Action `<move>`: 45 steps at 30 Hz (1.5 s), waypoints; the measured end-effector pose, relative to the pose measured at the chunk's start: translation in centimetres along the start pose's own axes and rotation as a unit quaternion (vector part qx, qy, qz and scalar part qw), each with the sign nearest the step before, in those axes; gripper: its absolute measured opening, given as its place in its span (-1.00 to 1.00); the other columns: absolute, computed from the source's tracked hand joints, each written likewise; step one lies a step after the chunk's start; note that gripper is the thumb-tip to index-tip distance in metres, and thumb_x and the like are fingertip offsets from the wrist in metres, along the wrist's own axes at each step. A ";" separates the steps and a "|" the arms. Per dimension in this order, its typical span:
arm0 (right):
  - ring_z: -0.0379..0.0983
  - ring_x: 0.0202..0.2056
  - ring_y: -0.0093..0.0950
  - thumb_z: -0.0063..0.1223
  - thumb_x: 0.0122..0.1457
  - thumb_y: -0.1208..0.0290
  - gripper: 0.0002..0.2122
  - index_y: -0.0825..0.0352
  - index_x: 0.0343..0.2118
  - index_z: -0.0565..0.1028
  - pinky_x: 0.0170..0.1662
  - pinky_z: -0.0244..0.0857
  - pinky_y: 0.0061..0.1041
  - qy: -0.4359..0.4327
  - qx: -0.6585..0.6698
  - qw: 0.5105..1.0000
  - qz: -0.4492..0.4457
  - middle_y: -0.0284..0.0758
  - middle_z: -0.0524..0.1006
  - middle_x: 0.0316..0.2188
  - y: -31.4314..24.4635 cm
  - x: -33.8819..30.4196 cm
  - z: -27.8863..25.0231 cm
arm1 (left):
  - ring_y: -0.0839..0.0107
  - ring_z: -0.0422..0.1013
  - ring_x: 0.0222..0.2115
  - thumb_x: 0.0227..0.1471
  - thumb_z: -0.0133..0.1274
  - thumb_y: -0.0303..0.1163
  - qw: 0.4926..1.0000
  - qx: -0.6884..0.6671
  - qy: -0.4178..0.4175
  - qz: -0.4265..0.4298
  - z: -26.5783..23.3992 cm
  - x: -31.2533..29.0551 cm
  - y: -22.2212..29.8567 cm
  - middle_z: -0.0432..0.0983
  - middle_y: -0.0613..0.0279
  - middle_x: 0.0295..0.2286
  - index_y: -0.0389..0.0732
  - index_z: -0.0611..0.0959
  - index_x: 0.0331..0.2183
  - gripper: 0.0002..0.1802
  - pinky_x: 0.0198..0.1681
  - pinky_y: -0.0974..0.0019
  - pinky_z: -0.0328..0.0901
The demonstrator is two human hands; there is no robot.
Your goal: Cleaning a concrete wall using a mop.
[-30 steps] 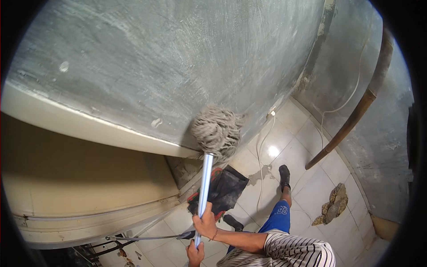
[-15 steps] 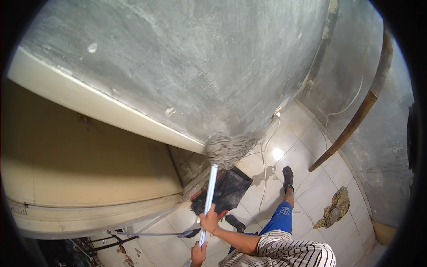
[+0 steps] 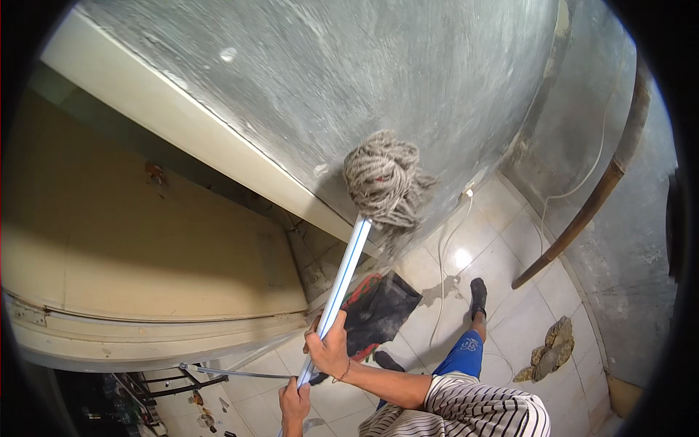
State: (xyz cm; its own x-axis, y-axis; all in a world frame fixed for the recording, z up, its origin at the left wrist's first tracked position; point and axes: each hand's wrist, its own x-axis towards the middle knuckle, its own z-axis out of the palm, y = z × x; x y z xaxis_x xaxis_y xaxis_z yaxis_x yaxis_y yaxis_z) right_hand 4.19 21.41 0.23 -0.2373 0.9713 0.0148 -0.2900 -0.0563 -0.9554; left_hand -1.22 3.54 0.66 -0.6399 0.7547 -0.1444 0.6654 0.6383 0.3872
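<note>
Both hands grip the white, blue-striped handle of a string mop (image 3: 386,178). Higher on the handle, my right hand (image 3: 328,346) is wrapped round it, a thin band at the wrist. Lower down, near the picture's bottom edge, my left hand (image 3: 294,402) is closed round the same handle. The mop's bundled grey-brown strands are raised against the grey wall (image 3: 306,80), close to the pale door frame. Whether all the strands touch the wall cannot be told. Some hang loose at the right of the head.
At left stands a cream door (image 3: 145,247). A dark cloth with red edging (image 3: 382,313) lies on the tiled floor beyond my feet. To the right, a bamboo pole (image 3: 582,211) leans by the wall near a white cable (image 3: 442,277) and a crumpled patterned cloth (image 3: 551,349).
The mop head has risen from the wall's lower corner to higher on the wall, slightly rightward. Both hands have moved a little up and left with the handle.
</note>
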 end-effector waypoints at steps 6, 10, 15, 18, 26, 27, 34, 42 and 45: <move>0.38 -0.59 -0.16 -0.12 -0.08 0.51 -0.68 0.42 -0.24 0.12 -0.50 0.25 -0.26 0.000 -0.072 0.997 0.038 -0.09 0.37 -0.63 6.3 -1.0 -3.0 | 0.05 0.28 -0.73 -0.01 -0.18 -0.24 0.989 -0.140 -0.052 0.018 10.7 0.2 -5.0 0.28 0.03 -0.79 -0.35 0.43 -0.55 -0.67 -0.62 0.08 0.15; 0.41 -0.63 -0.15 -0.13 -0.07 0.49 -0.69 0.42 -0.27 0.09 -0.53 0.28 -0.26 -0.007 -0.128 0.979 0.156 -0.11 0.38 -0.71 10.9 -3.2 -4.7 | -0.13 0.34 -0.58 -0.01 -0.11 -0.13 0.994 -0.070 -0.086 0.008 13.3 -1.6 -6.2 0.38 -0.12 -0.69 -0.33 0.48 -0.58 -0.58 -0.53 0.01 0.19; 0.42 -0.71 -0.27 -0.15 -0.05 0.50 -0.73 0.40 -0.32 0.06 -0.63 0.32 -0.34 0.010 -0.188 0.926 0.327 -0.12 0.40 -0.72 19.3 -5.2 -6.6 | -0.20 0.37 -0.46 0.03 -0.17 -0.06 0.974 0.050 -0.184 -0.119 12.3 -3.4 -3.1 0.42 -0.25 -0.56 -0.35 0.50 -0.53 -0.52 -0.38 -0.08 0.24; 0.41 -0.72 -0.34 -0.16 -0.05 0.51 -0.76 0.38 -0.34 0.09 -0.64 0.32 -0.37 0.026 -0.152 0.931 0.330 -0.15 0.39 -0.71 21.5 -5.2 -7.2 | -0.21 0.37 -0.47 0.05 -0.19 -0.05 0.966 0.085 -0.201 -0.136 12.0 -3.1 -0.7 0.42 -0.26 -0.59 -0.37 0.50 -0.48 -0.50 -0.41 -0.06 0.25; 0.20 -0.85 -0.47 -0.27 -0.05 0.62 -0.82 0.32 -0.33 0.17 -0.83 0.13 -0.50 0.158 0.046 0.924 0.345 -0.29 0.27 -0.76 20.9 4.2 -12.9 | -0.26 0.34 -0.41 0.04 -0.18 -0.02 0.971 0.041 -0.232 -0.029 19.9 4.1 0.8 0.43 -0.26 -0.52 -0.32 0.49 -0.43 -0.52 -0.32 -0.11 0.22; 0.18 -0.86 -0.48 -0.28 -0.05 0.63 -0.81 0.32 -0.32 0.17 -0.84 0.12 -0.51 0.173 0.063 0.921 0.343 -0.31 0.26 -0.77 21.1 6.7 -14.7 | -0.27 0.33 -0.41 0.04 -0.18 -0.01 0.969 0.022 -0.243 -0.046 20.6 6.8 3.6 0.42 -0.29 -0.52 -0.30 0.47 -0.40 -0.52 -0.33 -0.11 0.22; 0.17 -0.85 -0.51 -0.34 -0.01 0.58 -0.83 0.34 -0.30 0.14 -0.85 0.12 -0.51 0.239 0.117 0.927 0.263 -0.31 0.24 -0.77 24.9 18.7 -22.9 | -0.25 0.35 -0.40 0.04 -0.19 0.01 0.956 0.068 -0.281 0.046 24.6 18.4 14.1 0.42 -0.34 -0.50 -0.34 0.45 -0.41 -0.48 -0.34 -0.10 0.24; 0.26 -0.83 -0.46 -0.28 -0.01 0.66 -0.79 0.27 -0.31 0.10 -0.82 0.19 -0.50 0.145 0.116 0.927 0.325 -0.32 0.26 -0.73 21.0 8.0 -14.4 | -0.21 0.34 -0.48 0.02 -0.14 -0.05 0.967 0.025 -0.253 -0.021 21.0 9.5 1.4 0.42 -0.25 -0.56 -0.33 0.49 -0.45 -0.54 -0.39 -0.09 0.19; 0.41 -0.70 -0.46 -0.18 -0.03 0.59 -0.74 0.32 -0.27 0.10 -0.69 0.25 -0.51 0.014 -0.032 0.952 0.305 -0.29 0.35 -0.66 20.0 -0.9 -10.9 | -0.14 0.34 -0.58 -0.01 -0.07 -0.18 0.976 0.017 -0.213 -0.039 18.5 0.6 -6.1 0.40 -0.14 -0.65 -0.29 0.47 -0.55 -0.66 -0.50 -0.02 0.21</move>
State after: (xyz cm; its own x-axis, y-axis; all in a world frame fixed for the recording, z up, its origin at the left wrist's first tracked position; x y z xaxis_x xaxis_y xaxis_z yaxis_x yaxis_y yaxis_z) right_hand 8.73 21.93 -22.09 -0.3184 0.7687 -0.5547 -0.0492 -0.5978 -0.8001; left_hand 1.47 2.89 -18.65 -0.4759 0.6933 -0.5412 0.6377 0.6958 0.3305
